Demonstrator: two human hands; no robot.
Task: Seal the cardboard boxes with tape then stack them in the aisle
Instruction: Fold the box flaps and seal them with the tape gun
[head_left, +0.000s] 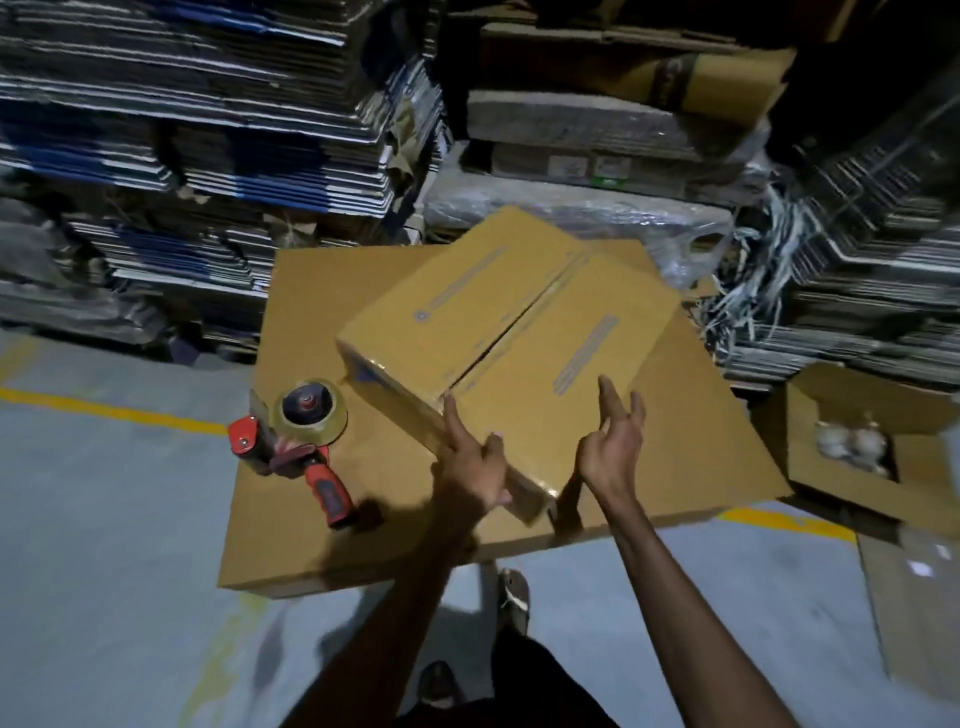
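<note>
A brown cardboard box (511, 332) lies tilted on a wide flat cardboard sheet (322, 322), its two top flaps closed along a centre seam. My left hand (475, 465) holds the box's near side, thumb on the top edge and fingers along the wall. My right hand (613, 441) hovers at the near right of the top, fingers spread and straight, barely touching it. A red-handled tape dispenser (298, 439) with a roll of clear tape lies on the sheet to the left of the box.
Tall stacks of flattened cartons (197, 145) fill the back and left. Wrapped bundles (571, 208) stand behind the box. An open carton with pale objects (857, 447) sits at the right. The grey floor (104, 493) carries yellow lines. My feet are below the sheet.
</note>
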